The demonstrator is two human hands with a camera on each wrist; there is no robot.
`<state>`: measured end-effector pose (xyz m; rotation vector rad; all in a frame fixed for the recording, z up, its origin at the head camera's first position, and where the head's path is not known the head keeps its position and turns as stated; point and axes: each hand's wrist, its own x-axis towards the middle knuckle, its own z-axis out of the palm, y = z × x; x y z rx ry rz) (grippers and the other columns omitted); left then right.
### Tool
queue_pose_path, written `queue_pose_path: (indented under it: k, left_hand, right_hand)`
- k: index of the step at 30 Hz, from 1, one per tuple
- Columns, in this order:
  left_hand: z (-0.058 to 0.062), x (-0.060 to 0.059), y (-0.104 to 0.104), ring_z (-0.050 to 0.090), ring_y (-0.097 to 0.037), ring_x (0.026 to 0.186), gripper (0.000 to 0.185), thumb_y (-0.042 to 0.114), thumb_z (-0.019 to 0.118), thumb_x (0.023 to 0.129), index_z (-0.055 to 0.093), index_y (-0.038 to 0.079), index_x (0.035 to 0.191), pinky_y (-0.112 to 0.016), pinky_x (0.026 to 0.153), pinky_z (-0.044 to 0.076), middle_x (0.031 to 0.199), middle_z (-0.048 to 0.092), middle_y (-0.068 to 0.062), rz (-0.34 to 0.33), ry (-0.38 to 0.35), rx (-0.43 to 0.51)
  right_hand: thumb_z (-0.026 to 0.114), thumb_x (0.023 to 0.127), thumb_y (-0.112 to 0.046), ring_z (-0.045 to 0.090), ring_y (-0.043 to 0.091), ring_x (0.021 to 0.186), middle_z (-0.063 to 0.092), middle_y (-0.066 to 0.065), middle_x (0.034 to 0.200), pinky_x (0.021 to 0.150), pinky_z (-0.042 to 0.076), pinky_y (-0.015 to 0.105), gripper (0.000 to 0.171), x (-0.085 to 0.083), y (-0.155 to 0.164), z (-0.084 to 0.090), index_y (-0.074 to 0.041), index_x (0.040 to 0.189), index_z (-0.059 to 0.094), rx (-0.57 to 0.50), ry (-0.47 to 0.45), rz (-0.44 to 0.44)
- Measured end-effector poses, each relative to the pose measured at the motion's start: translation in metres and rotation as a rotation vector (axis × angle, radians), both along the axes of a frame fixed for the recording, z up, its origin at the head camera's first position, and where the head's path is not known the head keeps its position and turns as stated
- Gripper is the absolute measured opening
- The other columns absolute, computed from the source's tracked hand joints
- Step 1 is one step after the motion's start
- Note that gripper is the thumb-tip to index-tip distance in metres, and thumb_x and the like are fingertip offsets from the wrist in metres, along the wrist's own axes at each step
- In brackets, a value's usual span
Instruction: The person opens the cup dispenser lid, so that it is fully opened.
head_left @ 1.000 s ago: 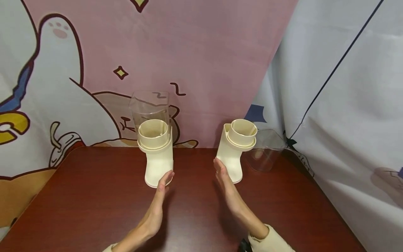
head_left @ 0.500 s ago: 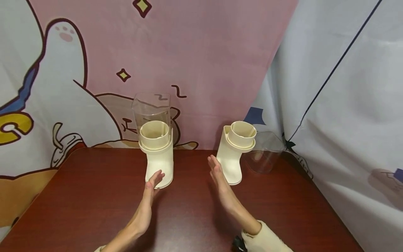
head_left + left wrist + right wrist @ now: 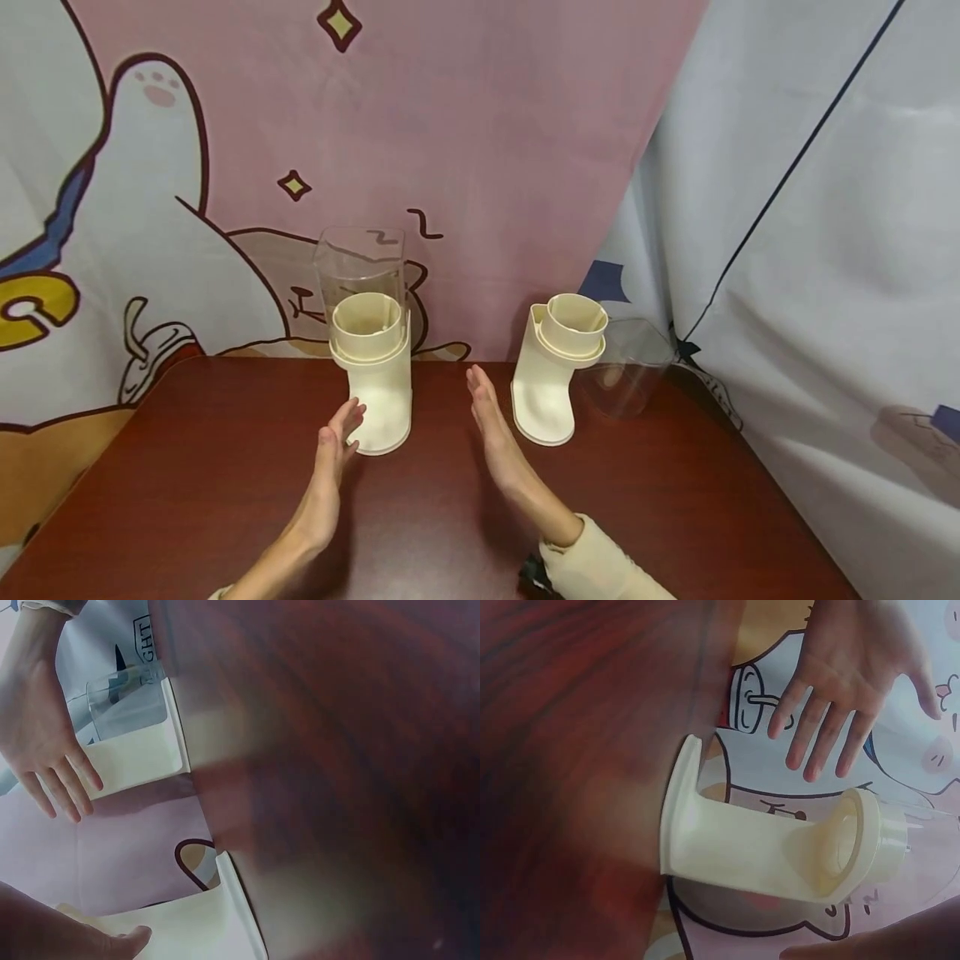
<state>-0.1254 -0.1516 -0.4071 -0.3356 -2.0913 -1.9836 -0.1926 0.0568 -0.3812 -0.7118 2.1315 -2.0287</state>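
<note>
Two cream plastic stands, each with a round collar on top and a flat foot, are upright on the table. My left hand [image 3: 318,500] is raised in front of the left stand [image 3: 381,400], overlapping the edge of its foot in the head view; contact cannot be told. Its fingers are extended and it holds nothing. To the left of the right stand [image 3: 543,392], my right hand [image 3: 506,454] hovers with straight fingers, apart from that stand. In the right wrist view my left hand [image 3: 859,675] shows a bare palm beside the left stand [image 3: 742,844].
Behind the left stand is a clear plastic container [image 3: 360,258]; another clear container [image 3: 630,367] sits behind the right stand. A printed cloth [image 3: 487,167] hangs along the back of the dark red-brown table [image 3: 442,542]. White cloth [image 3: 795,292] borders the right side.
Both hands have shifted left, the right one moving away from the right stand and the left one toward the outer side of the left stand. The stands and containers keep their places.
</note>
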Motion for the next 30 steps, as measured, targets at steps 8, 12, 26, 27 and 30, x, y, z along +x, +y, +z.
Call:
queue_pose_path:
  k: [8, 12, 26, 27, 30]
  left_hand:
    - [0.003, -0.009, -0.009, 0.014, -0.028, 0.134, 0.058, 0.044, -0.005, 0.094, 0.015, 0.018, 0.142, -0.005, 0.097, 0.021, 0.143, 0.021, -0.011, 0.025, 0.003, 0.026]
    - [0.006, -0.015, -0.013, 0.013, -0.028, 0.134, 0.062, 0.046, -0.005, 0.093, 0.013, 0.015, 0.142, -0.005, 0.096, 0.021, 0.143, 0.02, -0.013, 0.036, -0.006, 0.041]
    - [0.026, -0.03, -0.028, 0.008, -0.027, 0.136, 0.068, 0.057, 0.0, 0.09, 0.011, 0.015, 0.143, -0.026, 0.11, 0.014, 0.144, 0.015, -0.01, 0.061, -0.005, 0.197]
    - [0.027, -0.031, -0.028, 0.007, -0.027, 0.137, 0.068, 0.056, 0.0, 0.09, 0.011, 0.016, 0.143, -0.031, 0.111, 0.012, 0.144, 0.015, -0.01, 0.061, -0.001, 0.195]
    - [0.028, -0.037, -0.03, 0.006, -0.027, 0.137, 0.069, 0.057, 0.0, 0.09, 0.009, 0.015, 0.143, -0.042, 0.111, 0.006, 0.144, 0.013, -0.011, 0.058, 0.005, 0.191]
  right_hand:
    - [0.016, 0.093, -0.054, 0.005, 0.011, 0.138, 0.007, -0.005, 0.15, 0.111, 0.006, 0.044, 0.06, -0.008, -0.022, 0.005, -0.023, 0.144, 0.007, 0.057, 0.007, -0.036]
    - [0.018, 0.093, -0.056, 0.004, 0.009, 0.137, 0.006, -0.006, 0.15, 0.111, 0.004, 0.044, 0.061, -0.015, -0.03, 0.008, -0.025, 0.144, 0.009, 0.072, -0.004, -0.066]
    - [0.015, 0.09, -0.061, 0.003, 0.011, 0.137, 0.003, -0.003, 0.151, 0.112, 0.006, 0.039, 0.069, -0.027, -0.043, 0.012, -0.02, 0.145, 0.005, 0.026, 0.002, -0.028]
    - [0.015, 0.09, -0.061, 0.003, 0.01, 0.137, 0.003, -0.003, 0.151, 0.112, 0.006, 0.039, 0.068, -0.027, -0.044, 0.013, -0.02, 0.145, 0.005, 0.028, -0.001, -0.029]
    - [0.014, 0.091, -0.06, 0.003, 0.009, 0.137, 0.002, -0.004, 0.151, 0.112, 0.004, 0.04, 0.067, -0.028, -0.049, 0.015, -0.021, 0.145, 0.004, 0.039, -0.005, -0.032]
